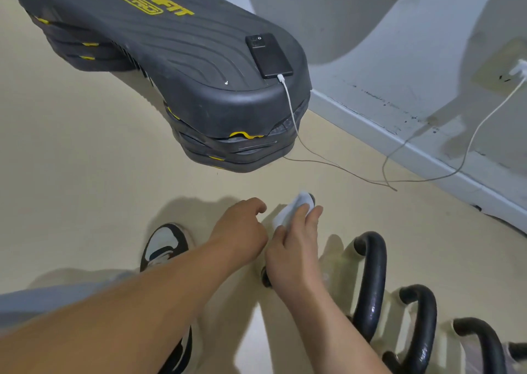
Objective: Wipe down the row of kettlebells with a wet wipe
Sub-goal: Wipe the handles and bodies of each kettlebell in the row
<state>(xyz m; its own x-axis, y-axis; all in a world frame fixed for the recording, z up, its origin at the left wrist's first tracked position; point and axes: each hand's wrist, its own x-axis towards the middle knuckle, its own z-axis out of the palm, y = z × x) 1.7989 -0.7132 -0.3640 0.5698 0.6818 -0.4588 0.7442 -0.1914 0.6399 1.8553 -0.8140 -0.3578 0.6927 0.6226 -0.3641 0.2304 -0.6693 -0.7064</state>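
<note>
One wet wipe [295, 207] gripped by right hand [293, 249] on kettlebell handle [265, 278].

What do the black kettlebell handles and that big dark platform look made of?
Kettlebell handles: probably coated or painted metal, smooth; shiny streaks suggest gloss or wetness. Platform: likely moulded plastic or rubber, matte, with ribbed grooves on top.

step platform [185, 68], yellow JOINFIT PRO, upside down

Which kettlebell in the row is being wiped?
The far-end kettlebell, whose handle the right hand covers with the wipe; the other handles are untouched.
</note>
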